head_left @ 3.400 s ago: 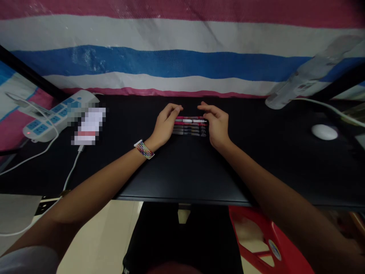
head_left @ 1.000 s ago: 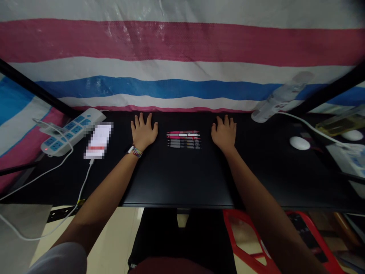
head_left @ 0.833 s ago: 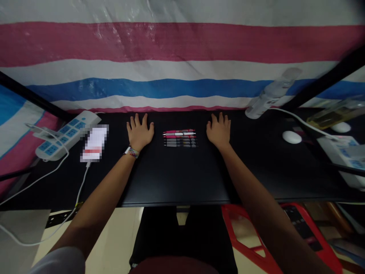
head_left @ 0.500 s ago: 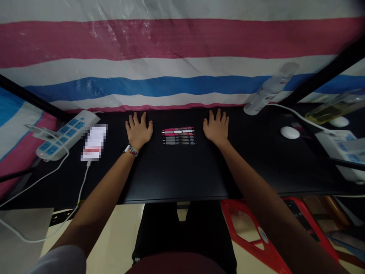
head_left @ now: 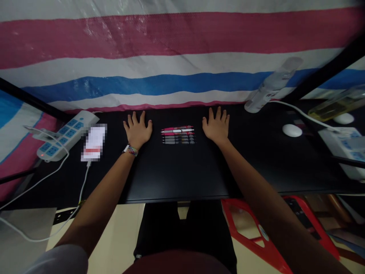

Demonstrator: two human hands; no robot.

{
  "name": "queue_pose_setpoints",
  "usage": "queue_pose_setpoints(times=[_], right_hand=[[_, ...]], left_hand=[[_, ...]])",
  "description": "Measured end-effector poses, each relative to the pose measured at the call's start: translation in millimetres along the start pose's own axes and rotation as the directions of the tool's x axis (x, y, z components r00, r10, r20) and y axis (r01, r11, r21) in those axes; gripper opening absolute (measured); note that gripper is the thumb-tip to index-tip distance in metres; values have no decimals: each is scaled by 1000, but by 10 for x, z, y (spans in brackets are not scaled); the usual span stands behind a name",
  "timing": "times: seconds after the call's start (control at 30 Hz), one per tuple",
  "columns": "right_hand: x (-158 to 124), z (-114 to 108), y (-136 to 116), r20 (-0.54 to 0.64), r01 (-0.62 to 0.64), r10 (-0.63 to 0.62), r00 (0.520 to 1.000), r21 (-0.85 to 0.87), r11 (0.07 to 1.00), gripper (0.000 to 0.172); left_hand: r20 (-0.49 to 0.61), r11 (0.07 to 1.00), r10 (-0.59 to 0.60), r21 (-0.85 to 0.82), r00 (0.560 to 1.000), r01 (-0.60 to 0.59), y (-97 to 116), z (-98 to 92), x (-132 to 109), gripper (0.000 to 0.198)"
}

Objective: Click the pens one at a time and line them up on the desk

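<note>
My left hand (head_left: 138,130) lies palm down on the black tabletop (head_left: 176,175), its fingers spread and a woven bracelet (head_left: 132,150) around the wrist. Flat on the table as well, my right hand (head_left: 216,125) has its fingers apart and holds nothing. Between the two hands, several pens lie side by side in a neat stack of rows. The pink and white pens (head_left: 177,131) are at the far side, and the grey-black pens (head_left: 178,140) are on the near side. Neither hand touches them.
Left of my left hand are a blurred-out phone (head_left: 94,142) on a charging cable and a white power strip (head_left: 65,135). A clear bottle (head_left: 268,89), a white mouse (head_left: 292,130) and a bottle of yellow liquid (head_left: 327,108) stand to the right. Below is a red stool (head_left: 236,224).
The view has shifted very slightly. Both hands and the pens stay in place on the table.
</note>
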State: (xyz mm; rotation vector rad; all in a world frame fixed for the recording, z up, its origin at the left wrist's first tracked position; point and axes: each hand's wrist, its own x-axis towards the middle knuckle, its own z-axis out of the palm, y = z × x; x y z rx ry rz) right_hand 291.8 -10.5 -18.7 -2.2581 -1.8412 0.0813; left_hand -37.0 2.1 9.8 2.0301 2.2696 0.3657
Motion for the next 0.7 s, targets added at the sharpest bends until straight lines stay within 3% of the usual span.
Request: queue_pose_setpoints(times=[0.37, 0.7], right_hand=[[-6, -8, 15, 18, -18, 18, 1000, 23, 1000, 81], [-38, -68, -25, 48, -35, 34, 998, 12, 999, 81]], left_hand=[[67, 999, -34, 21, 997, 33, -12, -19, 23, 78], [60, 1000, -27, 16, 998, 26, -24, -4, 14, 78]])
